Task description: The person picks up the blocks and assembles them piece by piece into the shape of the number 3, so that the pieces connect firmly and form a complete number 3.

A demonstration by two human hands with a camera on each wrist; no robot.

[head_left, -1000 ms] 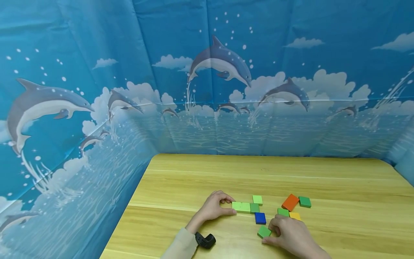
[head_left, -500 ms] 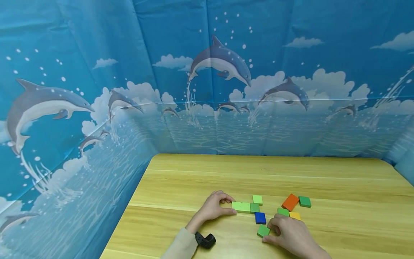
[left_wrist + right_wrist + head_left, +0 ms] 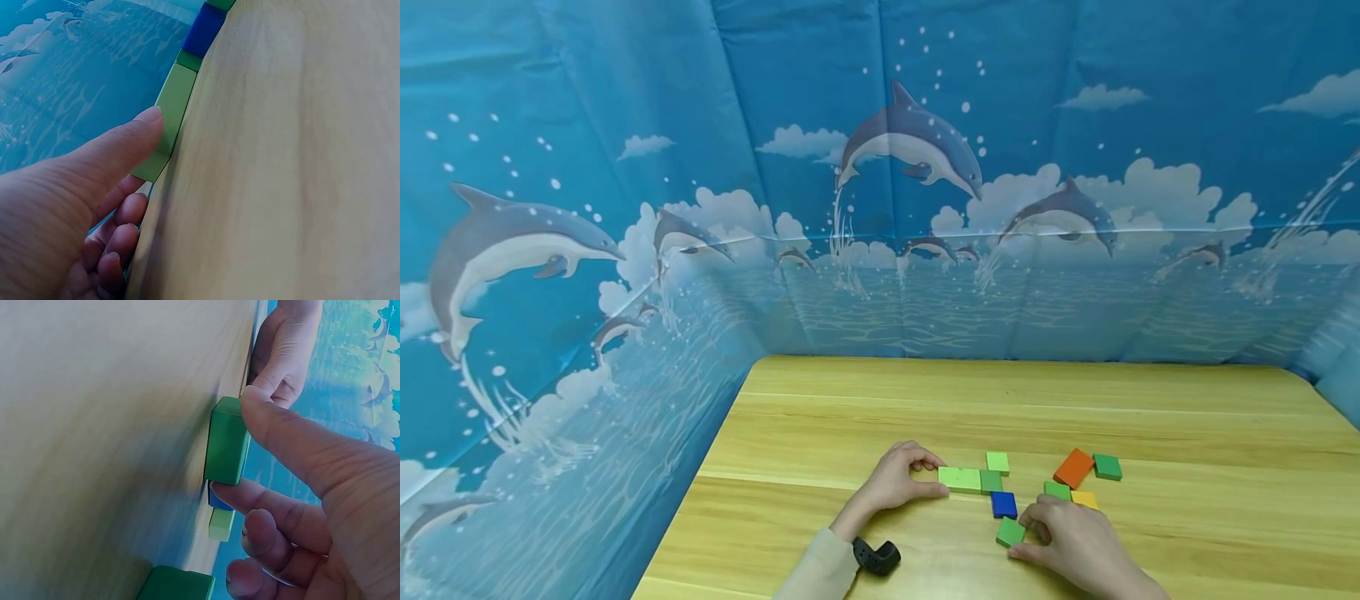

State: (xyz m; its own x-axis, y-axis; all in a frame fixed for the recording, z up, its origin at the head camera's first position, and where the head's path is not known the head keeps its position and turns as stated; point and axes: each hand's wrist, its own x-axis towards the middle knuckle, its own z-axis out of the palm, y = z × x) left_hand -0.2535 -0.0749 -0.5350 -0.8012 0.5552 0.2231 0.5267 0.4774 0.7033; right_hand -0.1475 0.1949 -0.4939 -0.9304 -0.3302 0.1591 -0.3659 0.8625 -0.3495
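My left hand (image 3: 901, 477) holds the left end of a long light green block (image 3: 959, 479), with its thumb along the block's side in the left wrist view. Against that block's right end sits a small green block (image 3: 991, 482). A blue square block (image 3: 1003, 505) lies just below it, and a light green square block (image 3: 997, 463) just above. My right hand (image 3: 1075, 542) pinches a green square block (image 3: 226, 440) between thumb and index finger. This block sits turned at an angle on the table, slightly below the blue one.
Beyond my right hand lie a green block (image 3: 1057, 491), a yellow block (image 3: 1084, 500) partly hidden by the hand, an orange block (image 3: 1073, 468) and a dark green block (image 3: 1107, 467). The wooden table (image 3: 820, 408) ends at a blue dolphin-print curtain (image 3: 880, 317).
The pinched green block has shifted a little up toward the blue block and turned slightly in my right fingers. My left hand and the other blocks stay put.
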